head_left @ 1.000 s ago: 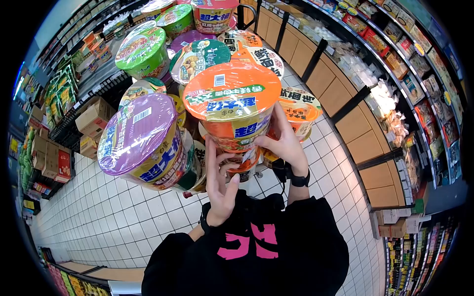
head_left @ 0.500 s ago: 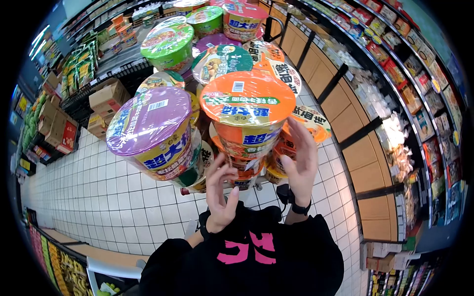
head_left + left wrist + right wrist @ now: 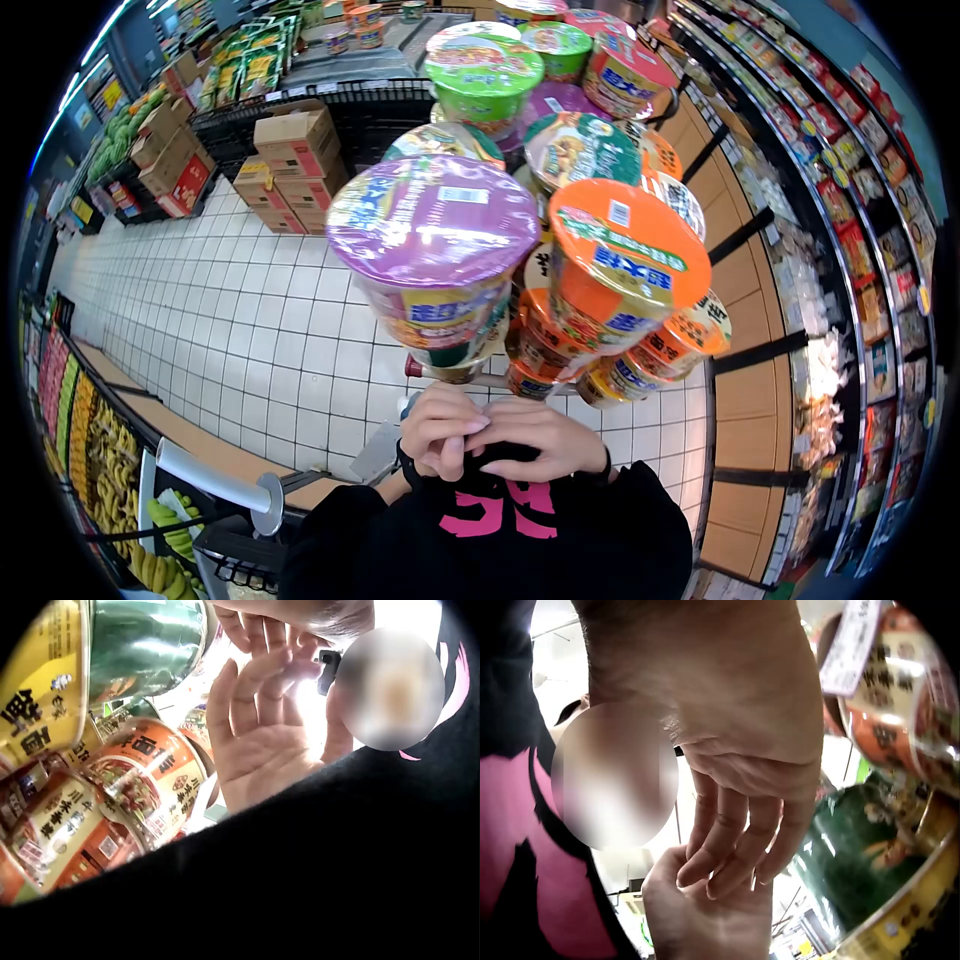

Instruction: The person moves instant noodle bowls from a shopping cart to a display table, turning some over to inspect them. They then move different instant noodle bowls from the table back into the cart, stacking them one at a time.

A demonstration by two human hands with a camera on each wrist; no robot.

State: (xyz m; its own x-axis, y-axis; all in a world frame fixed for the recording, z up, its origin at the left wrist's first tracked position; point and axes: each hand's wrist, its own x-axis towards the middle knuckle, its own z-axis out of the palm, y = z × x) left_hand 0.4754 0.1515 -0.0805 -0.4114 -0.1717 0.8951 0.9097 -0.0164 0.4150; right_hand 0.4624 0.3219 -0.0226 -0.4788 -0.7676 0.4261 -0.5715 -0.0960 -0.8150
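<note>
My left hand and right hand are together in front of the black top, fingers loosely bent and overlapping. Neither holds anything. Just beyond them stands a purple-lidded instant noodle bucket, stacked on others. To its right, an orange-lidded noodle bucket tops another stack. In the right wrist view the fingers hang relaxed over the other hand, beside a green noodle bucket. Orange and cream noodle buckets appear left of the hands in the left wrist view.
More noodle buckets, with green and red lids, are piled behind. Cardboard boxes stand on the tiled floor to the left. Packed shelves line the right side. Fruit bins sit at lower left.
Both hands have come off the orange-lidded bucket, drawn back toward the chest and met each other. The bucket stays on its stack. The head view has turned left.
</note>
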